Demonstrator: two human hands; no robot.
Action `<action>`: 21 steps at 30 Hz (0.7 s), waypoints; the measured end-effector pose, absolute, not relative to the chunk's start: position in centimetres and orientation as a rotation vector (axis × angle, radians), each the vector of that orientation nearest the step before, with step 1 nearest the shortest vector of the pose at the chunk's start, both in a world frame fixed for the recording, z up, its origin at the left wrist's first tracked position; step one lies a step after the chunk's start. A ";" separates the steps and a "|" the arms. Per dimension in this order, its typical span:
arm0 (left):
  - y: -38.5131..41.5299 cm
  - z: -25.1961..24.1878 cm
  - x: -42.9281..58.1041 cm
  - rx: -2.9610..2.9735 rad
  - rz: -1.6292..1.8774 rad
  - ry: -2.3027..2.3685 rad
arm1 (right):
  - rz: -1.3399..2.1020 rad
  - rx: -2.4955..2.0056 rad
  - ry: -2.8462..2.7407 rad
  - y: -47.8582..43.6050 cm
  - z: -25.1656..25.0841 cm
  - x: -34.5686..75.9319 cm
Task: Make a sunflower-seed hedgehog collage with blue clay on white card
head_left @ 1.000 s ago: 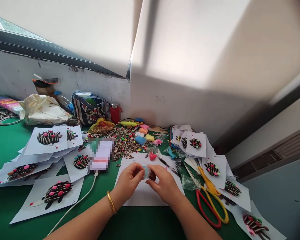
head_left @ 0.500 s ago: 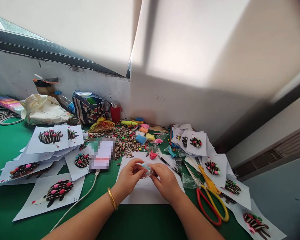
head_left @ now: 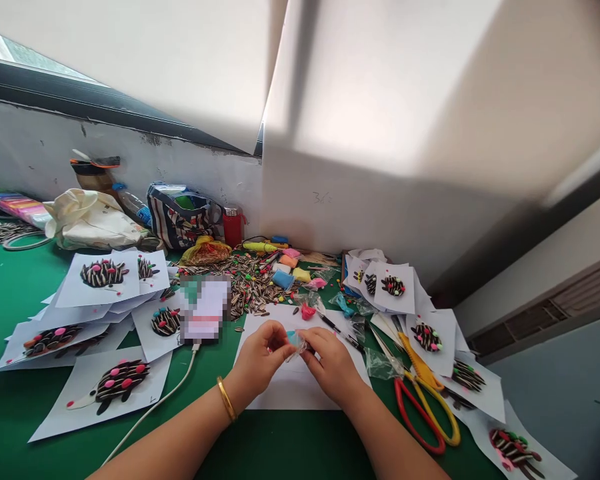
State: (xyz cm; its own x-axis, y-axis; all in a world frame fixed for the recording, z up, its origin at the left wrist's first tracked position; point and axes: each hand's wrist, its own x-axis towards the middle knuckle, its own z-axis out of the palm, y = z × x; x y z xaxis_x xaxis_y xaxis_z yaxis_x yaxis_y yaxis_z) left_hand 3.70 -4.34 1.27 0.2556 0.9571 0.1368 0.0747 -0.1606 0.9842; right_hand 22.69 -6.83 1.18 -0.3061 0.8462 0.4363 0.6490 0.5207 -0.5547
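Note:
My left hand (head_left: 266, 355) and my right hand (head_left: 329, 360) meet over a white sheet of paper (head_left: 280, 393). Between their fingertips is a small clear plastic wrapper (head_left: 297, 341) with something light blue inside, and both hands pinch it. A gold bangle sits on my left wrist. Just beyond the fingers lie a red lump of clay (head_left: 308, 311) and a black pen (head_left: 330, 323). To the right of my right hand are a crumpled clear wrapper (head_left: 380, 363) and large scissors (head_left: 425, 407) with red and yellow handles.
Paper cards with seed hedgehogs (head_left: 123, 383) are stacked on the left, and more cards (head_left: 433, 340) on the right. Sunflower seeds (head_left: 253, 293) and coloured clay packs (head_left: 283, 279) lie behind the sheet. A white cable (head_left: 175, 387) crosses the green table from a blurred device (head_left: 205, 307).
My left fingers have shifted slightly on the wrapper, and more light blue shows between the hands. The whole view has moved a little; the things on the table stay in place.

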 end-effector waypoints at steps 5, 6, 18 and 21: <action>-4.6 1.0 3.7 1.627 1.118 1.027 | 0.312 -1.225 -2.048 -6.7 0.8 22.5; -4.6 0.9 3.7 1.623 1.116 1.028 | 0.307 -1.228 -2.053 -6.8 0.7 22.4; -4.9 1.1 4.0 1.480 1.069 0.940 | 0.291 -1.143 -2.060 -6.6 1.0 22.2; -4.7 0.9 4.1 1.390 1.073 0.907 | 0.277 -1.122 -2.056 -6.4 0.8 22.4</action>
